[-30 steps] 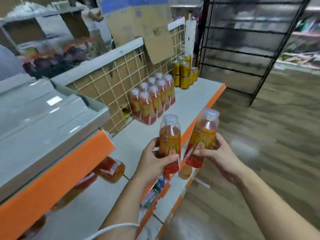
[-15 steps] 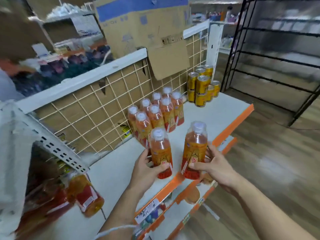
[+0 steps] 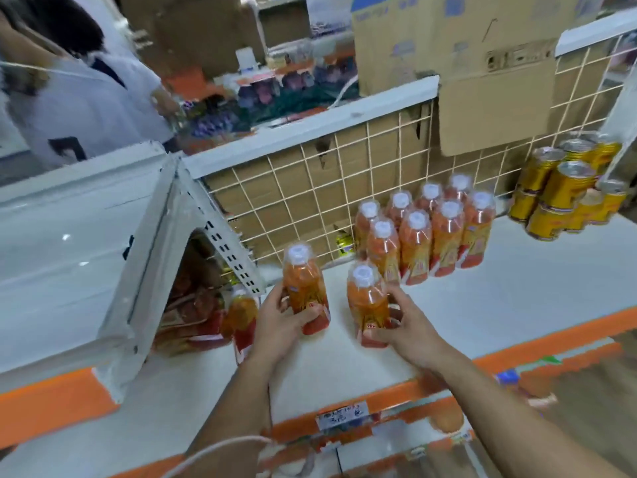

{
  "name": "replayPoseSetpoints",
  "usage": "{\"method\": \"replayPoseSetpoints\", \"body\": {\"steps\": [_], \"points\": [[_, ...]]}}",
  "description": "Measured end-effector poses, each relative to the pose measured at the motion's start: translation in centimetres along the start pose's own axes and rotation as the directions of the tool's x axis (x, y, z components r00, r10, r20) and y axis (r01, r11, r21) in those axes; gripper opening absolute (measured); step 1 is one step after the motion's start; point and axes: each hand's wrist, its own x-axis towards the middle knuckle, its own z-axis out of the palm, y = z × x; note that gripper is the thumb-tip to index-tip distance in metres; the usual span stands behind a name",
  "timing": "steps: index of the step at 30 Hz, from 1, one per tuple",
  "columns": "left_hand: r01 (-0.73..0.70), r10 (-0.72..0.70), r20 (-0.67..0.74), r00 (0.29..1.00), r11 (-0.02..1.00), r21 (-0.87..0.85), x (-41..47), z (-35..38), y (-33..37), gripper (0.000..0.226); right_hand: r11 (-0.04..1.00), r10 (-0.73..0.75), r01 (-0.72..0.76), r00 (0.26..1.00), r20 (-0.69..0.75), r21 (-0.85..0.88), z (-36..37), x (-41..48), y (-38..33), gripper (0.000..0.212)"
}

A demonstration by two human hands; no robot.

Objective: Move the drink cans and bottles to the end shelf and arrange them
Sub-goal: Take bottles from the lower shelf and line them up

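My left hand (image 3: 281,322) grips an orange drink bottle (image 3: 303,284) with a white cap, held upright just over the white shelf (image 3: 482,305). My right hand (image 3: 410,326) grips a second orange bottle (image 3: 367,301), upright with its base at the shelf surface. Behind them, several matching bottles (image 3: 424,232) stand grouped in rows against the wire grid back. Gold cans (image 3: 565,194) are stacked at the far right of the same shelf.
More orange bottles (image 3: 206,312) lie under the white upper shelf (image 3: 69,243) at left. A cardboard box (image 3: 465,46) sits above the wire grid (image 3: 310,188). A person in a white shirt (image 3: 86,108) stands beyond the shelving. The shelf's orange front edge (image 3: 517,343) runs along the right.
Both hands carried their bottles forward over the shelf toward the bottle group and lowered them. The view swung left and closer to the shelf.
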Motion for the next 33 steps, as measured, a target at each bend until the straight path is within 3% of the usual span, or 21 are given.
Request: {"method": "replayPoseSetpoints", "body": {"steps": [4,9,14,20,23,26,33], "points": [[0.038,-0.037,0.049,0.998,0.999,-0.012,2.5,-0.4,-1.5,0.07,1.0,0.002,-0.004,0.995,-0.097,-0.016,1.8,2.5,1.3,0.075],[0.017,-0.015,0.128,0.992,1.0,-0.017,3.0,0.6,-3.2,0.06,0.999,-0.018,0.009,0.983,-0.183,-0.05,3.8,4.2,1.9,0.079],[0.043,-0.034,0.178,0.983,0.998,-0.045,2.0,1.6,-4.6,0.06,0.966,-0.131,0.027,0.907,-0.401,-0.255,4.7,4.5,2.5,0.051],[0.063,-0.062,0.139,0.988,0.998,-0.004,2.3,2.2,-4.8,0.058,0.935,-0.044,-0.102,0.916,-0.398,-0.34,4.5,5.4,2.7,0.034],[0.07,-0.07,0.154,0.986,0.998,0.004,2.2,2.5,-4.7,0.058,0.96,0.028,-0.154,0.885,-0.464,-0.235,5.4,6.4,2.8,0.028],[0.087,-0.087,0.12,0.989,0.996,0.006,2.2,2.1,-4.8,0.057,0.962,0.244,-0.27,0.791,-0.561,0.038,6.9,7.5,3.2,0.032],[0.081,-0.084,0.098,0.992,0.996,0.025,3.0,2.2,-4.6,0.068,0.881,0.467,-0.333,0.723,-0.509,0.336,7.0,9.9,3.5,0.031]]}}
